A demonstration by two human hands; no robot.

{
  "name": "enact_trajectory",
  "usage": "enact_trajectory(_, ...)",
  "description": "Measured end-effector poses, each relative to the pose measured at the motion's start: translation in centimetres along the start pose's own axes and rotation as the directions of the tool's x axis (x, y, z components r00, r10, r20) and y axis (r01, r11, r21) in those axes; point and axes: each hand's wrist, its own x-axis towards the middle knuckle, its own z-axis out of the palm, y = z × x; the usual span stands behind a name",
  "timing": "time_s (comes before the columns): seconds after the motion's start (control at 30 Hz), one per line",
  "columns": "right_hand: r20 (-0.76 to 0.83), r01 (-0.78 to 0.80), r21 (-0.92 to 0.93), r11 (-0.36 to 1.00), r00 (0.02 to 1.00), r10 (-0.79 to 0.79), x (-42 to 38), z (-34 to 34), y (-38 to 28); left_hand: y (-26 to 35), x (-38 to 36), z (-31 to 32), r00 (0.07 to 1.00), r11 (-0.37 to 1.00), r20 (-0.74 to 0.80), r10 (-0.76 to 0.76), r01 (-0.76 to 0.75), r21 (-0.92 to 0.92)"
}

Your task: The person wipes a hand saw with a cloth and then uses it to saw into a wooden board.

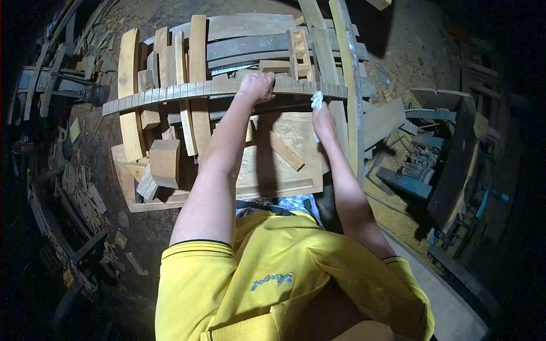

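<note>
A long, slightly bowed wooden strip (187,91), marked by close crosswise lines along its length, lies across a pile of boards. My left hand (259,87) is closed over it near its middle. Close to the strip's right end, my right hand (324,124) is closed around a crumpled white cloth (317,100), which overlaps the strip's lower edge in this view. Beneath the strip run several upright-laid planks, among them a pale plank (128,74) and a browner plank (198,62). A wooden piece with square notches (298,51) sits just beyond it.
A plywood board (284,128) nearest my body bears a short slat (284,149) and a wooden block (165,162) at left. Long timbers (348,74) stand along the right side. Further right is a machine with a motor (421,167) amid sawdust. Wood scraps litter the left floor.
</note>
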Motion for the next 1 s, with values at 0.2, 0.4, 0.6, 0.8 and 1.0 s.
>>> enact_trajectory(0.2, 0.052, -0.031, -0.056, 0.998, 0.998, 0.034, -5.5, 0.0, 2.2, 0.0, -0.1, -0.1, 1.000, 1.000, -0.017, -0.013, 0.013, -0.025)
enact_trajectory(0.4, 0.052, -0.021, -0.006, 1.000, 0.998, 0.022, 1.4, -0.6, -1.2, -0.1, -0.3, 0.2, 0.999, 1.000, -0.033, -0.014, 0.014, -0.020)
enact_trajectory(0.6, 0.081, -0.059, 0.016, 0.998, 0.995, 0.057, -5.7, 0.2, 2.5, 0.0, -0.4, 0.1, 0.999, 1.000, -0.046, 0.006, -0.007, -0.010)
enact_trajectory(0.8, 0.052, -0.023, 0.094, 0.995, 0.998, 0.018, 0.3, 1.1, 2.3, 0.2, -0.3, -0.3, 1.000, 1.000, -0.010, -0.002, 0.001, -0.017)
enact_trajectory(1.0, 0.185, -0.149, 0.086, 0.985, 0.974, 0.131, 0.1, 0.0, 1.3, 0.0, 0.0, 0.0, 1.000, 0.999, 0.002, -0.020, 0.020, -0.031)
